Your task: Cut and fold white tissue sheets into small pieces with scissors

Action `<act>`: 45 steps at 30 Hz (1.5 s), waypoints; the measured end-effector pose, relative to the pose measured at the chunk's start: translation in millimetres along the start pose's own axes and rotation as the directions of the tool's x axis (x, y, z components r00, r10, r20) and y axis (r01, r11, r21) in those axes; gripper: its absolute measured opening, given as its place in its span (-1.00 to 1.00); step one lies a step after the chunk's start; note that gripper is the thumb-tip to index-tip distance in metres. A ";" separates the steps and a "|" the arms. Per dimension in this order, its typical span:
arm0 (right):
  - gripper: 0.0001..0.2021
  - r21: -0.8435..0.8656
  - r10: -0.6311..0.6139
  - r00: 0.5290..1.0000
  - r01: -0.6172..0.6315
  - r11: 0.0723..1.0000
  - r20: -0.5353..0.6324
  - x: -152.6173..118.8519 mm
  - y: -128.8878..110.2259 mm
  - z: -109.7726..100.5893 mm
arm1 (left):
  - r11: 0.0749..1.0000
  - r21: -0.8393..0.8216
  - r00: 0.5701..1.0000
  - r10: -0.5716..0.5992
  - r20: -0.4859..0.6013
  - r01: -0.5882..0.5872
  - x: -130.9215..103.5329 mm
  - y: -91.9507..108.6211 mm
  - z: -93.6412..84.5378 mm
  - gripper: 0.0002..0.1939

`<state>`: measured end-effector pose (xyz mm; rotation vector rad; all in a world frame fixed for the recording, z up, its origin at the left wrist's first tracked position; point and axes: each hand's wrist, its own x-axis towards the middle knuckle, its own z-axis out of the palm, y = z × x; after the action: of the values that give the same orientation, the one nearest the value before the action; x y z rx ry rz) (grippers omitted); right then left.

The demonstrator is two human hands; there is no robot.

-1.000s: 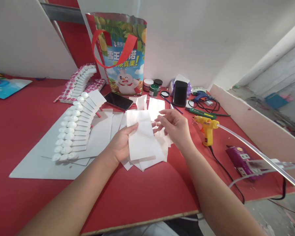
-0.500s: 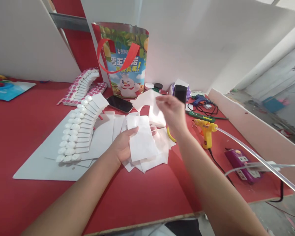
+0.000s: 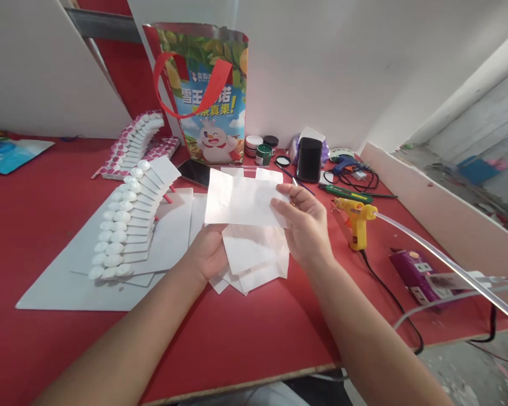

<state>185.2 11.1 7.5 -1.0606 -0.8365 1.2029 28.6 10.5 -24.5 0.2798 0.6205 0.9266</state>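
My right hand (image 3: 308, 225) pinches the right edge of a white paper sheet (image 3: 243, 198), thumb in front. The sheet is raised and slightly creased. Below and behind it, my left hand (image 3: 211, 251) grips another piece of white paper (image 3: 248, 248), its fingertips hidden by the raised sheet. More loose paper pieces (image 3: 266, 277) lie fanned out under the hands on the red table. To the left, a curved row of white strips with oval white tips (image 3: 122, 225) rests on a white board (image 3: 55, 282).
A yellow glue gun (image 3: 355, 217) with a long clear stick stands right of my right hand, near a purple box (image 3: 419, 276). Behind are a printed bag (image 3: 211, 96), small jars (image 3: 263, 153), a black object (image 3: 309, 159) and a phone (image 3: 193, 172). A low white wall (image 3: 432, 203) borders the right side.
My right hand has come down and toward me, bringing a paper sheet in front of my left hand. The sheet now covers the left fingers. The view has shifted slightly.
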 end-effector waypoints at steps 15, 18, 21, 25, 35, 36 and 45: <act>-0.48 -0.417 0.007 0.980 0.079 0.906 0.200 -4.3 -2.7 -6.1 | 0.996 -0.015 0.989 0.082 -0.121 -0.084 -7.2 10.5 9.0 -0.53; -0.59 -0.453 0.035 0.981 0.058 0.889 0.193 3.6 -2.3 -14.6 | 0.997 0.018 0.991 0.072 -0.116 -0.070 -6.5 7.4 5.9 -0.54; -0.68 -0.384 0.131 0.966 -0.037 0.922 0.221 10.3 0.7 -19.7 | 0.998 0.045 0.993 0.045 -0.112 -0.040 -5.2 5.8 2.4 -0.56; -0.63 -0.259 0.235 0.931 -0.163 0.952 0.279 12.6 5.3 -20.5 | 0.999 0.029 0.990 0.034 -0.138 -0.030 -3.2 6.3 1.9 -0.56; -0.58 -0.420 0.240 0.931 -0.108 0.901 0.276 -0.6 12.8 -6.3 | 1.000 -0.026 0.993 -0.002 0.116 0.005 -0.6 6.5 -1.3 -0.07; -0.58 -0.415 0.245 0.930 -0.115 0.902 0.275 -1.4 12.6 -5.2 | 1.000 -0.027 0.992 -0.003 0.129 0.007 -0.6 6.3 -1.9 -0.07; -0.60 -0.447 0.203 0.932 -0.049 0.893 0.302 -4.0 15.2 -2.3 | 1.000 0.025 0.999 -0.001 0.035 0.001 -2.2 5.6 -3.0 -0.45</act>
<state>181.8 7.1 -7.5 -1.2995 -1.3724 1.3715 22.1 11.8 -23.4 0.3169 0.6002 0.9119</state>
